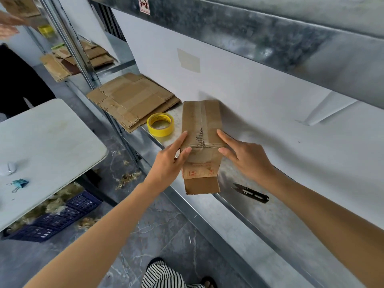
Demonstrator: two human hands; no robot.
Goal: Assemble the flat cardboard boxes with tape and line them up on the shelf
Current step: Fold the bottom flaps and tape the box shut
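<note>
A small brown cardboard box [200, 121] stands on the metal shelf [259, 213], its top flaps taped along the middle seam and a loose flap hanging over the shelf's front edge. My left hand [172, 159] grips its left near corner, fingers on top and thumb on the front. My right hand [245, 154] presses its right near edge with spread fingers. A yellow tape roll [160, 124] lies flat just left of the box. Further left sits a stack of flat cardboard boxes [133, 100]. Black thread snips [251, 193] lie on the shelf to the right, below my right wrist.
A white table [41, 146] at the left carries a binder clip [19, 183] and a small white object. A dark blue crate [56, 217] sits under it. More flat cardboard [68, 59] lies on the far shelf bay, where another person's hands [8, 26] reach.
</note>
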